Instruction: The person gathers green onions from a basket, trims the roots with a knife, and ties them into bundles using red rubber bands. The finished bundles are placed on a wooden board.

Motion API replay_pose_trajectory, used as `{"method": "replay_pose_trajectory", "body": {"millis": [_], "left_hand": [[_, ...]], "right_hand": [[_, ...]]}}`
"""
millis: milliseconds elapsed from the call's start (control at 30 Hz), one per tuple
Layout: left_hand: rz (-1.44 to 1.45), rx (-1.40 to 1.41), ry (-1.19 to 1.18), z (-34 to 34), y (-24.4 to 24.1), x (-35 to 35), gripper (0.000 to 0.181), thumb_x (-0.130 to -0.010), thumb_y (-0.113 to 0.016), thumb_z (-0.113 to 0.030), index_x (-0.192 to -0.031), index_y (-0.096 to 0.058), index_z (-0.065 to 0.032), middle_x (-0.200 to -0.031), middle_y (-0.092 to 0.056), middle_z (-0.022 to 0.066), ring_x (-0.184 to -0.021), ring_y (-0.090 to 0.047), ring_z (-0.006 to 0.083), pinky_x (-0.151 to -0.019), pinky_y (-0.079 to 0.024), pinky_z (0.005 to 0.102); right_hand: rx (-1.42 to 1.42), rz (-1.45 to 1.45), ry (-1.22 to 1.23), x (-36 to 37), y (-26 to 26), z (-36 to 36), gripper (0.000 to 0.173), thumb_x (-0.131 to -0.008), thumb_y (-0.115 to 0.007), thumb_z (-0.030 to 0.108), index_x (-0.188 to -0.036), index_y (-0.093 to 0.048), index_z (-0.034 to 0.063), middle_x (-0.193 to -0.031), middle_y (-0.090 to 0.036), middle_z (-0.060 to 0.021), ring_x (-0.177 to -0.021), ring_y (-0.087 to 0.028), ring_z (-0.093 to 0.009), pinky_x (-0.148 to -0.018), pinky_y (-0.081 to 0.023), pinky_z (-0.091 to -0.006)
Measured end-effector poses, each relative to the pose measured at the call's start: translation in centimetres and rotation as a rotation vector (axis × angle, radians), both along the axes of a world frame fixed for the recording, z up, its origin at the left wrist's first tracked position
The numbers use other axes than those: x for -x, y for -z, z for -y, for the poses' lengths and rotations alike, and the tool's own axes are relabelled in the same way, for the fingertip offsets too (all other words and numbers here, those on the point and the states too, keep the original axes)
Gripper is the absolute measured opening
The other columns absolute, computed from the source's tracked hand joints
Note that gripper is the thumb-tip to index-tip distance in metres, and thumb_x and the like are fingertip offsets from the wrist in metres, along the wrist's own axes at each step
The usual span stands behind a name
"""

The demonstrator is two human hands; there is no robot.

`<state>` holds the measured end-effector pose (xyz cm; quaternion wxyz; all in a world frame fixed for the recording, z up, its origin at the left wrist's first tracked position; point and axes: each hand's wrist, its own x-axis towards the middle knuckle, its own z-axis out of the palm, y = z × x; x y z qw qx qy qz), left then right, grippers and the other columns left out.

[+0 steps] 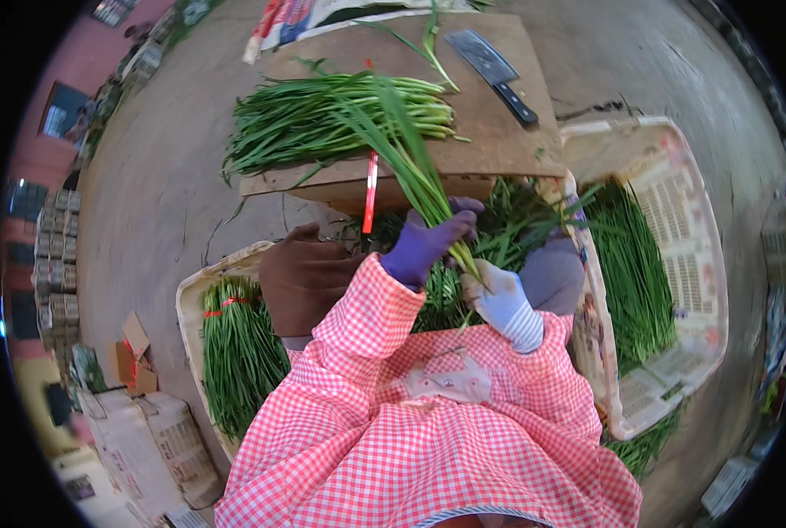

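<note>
My left hand (432,237), in a purple glove, grips a small bunch of garlic chives (426,185) whose leaves slant up to the left, over the board's front edge. In a pale knit glove, my right hand (498,297) has its fingers at the stem ends of that bunch. A larger pile of garlic chives (340,119) lies on the wooden board (492,152), pale stems to the right. Under it runs a red tie strip (370,191), which hangs over the front edge. Loose chive leaves (445,297) lie in my lap below both hands.
A cleaver (492,72) with a black handle rests at the board's back right. On the right, a plastic crate (703,264) holds loose chives (630,277). Tied chive bundles (241,356) fill a crate at left. Stacked crates (56,264) line the far left wall.
</note>
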<state>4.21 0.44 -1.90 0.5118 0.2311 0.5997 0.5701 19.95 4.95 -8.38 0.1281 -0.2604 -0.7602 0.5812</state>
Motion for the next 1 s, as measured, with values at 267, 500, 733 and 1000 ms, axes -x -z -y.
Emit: {"method": "replay_pose_trajectory", "body": {"millis": [267, 500, 733, 1000], "left_hand": [[-0.129, -0.3, -0.144, 1.0, -4.5, 8.9, 0.022, -0.087, -0.054, -0.018, -0.104, -0.055, -0.0036, -0.095, -0.058, 0.0052, -0.079, -0.058, 0.0108, -0.05, -0.041, 0.0157], [-0.057, -0.419, -0.414, 1.6, -11.6, 22.8, 0.02, -0.086, -0.058, -0.019, -0.099, -0.059, -0.0038, -0.082, -0.062, 0.0038, -0.06, -0.053, 0.0103, -0.053, -0.045, 0.019], [0.341, -0.453, -0.764, 8.7, -0.6, 33.8, 0.056, -0.089, -0.052, -0.021, -0.13, -0.023, 0.0033, -0.12, -0.041, 0.0219, -0.108, -0.045, 0.0354, -0.095, -0.041, 0.0453], [-0.271, -0.246, -0.824, 9.5, 1.4, 27.9, 0.046, -0.088, -0.051, -0.013, -0.129, -0.036, 0.0036, -0.122, -0.046, 0.0151, -0.108, -0.05, 0.0229, -0.091, -0.044, 0.0345]], "right_hand": [[-0.443, -0.093, 0.06, 3.4, -3.6, -5.2, 0.01, -0.083, -0.054, 0.011, -0.09, -0.057, 0.0036, -0.066, -0.056, -0.0164, -0.058, -0.057, -0.03, -0.052, -0.045, -0.0342], [-0.956, -0.1, -0.083, 15.1, -9.0, -13.7, 0.017, -0.084, -0.054, 0.022, -0.087, -0.053, 0.0053, -0.074, -0.06, -0.0176, -0.069, -0.058, -0.038, -0.059, -0.045, -0.0456], [-1.051, 0.351, -0.378, 24.6, -7.1, -16.3, 0.027, -0.086, -0.051, 0.03, -0.08, -0.058, 0.0044, -0.071, -0.061, -0.0189, -0.069, -0.061, -0.036, -0.061, -0.048, -0.0436], [-0.912, 0.223, -0.182, 22.6, -9.3, -21.4, 0.041, -0.082, -0.054, 0.042, -0.079, -0.062, 0.0015, -0.075, -0.061, -0.0194, -0.075, -0.06, -0.036, -0.068, -0.047, -0.0397]]}}
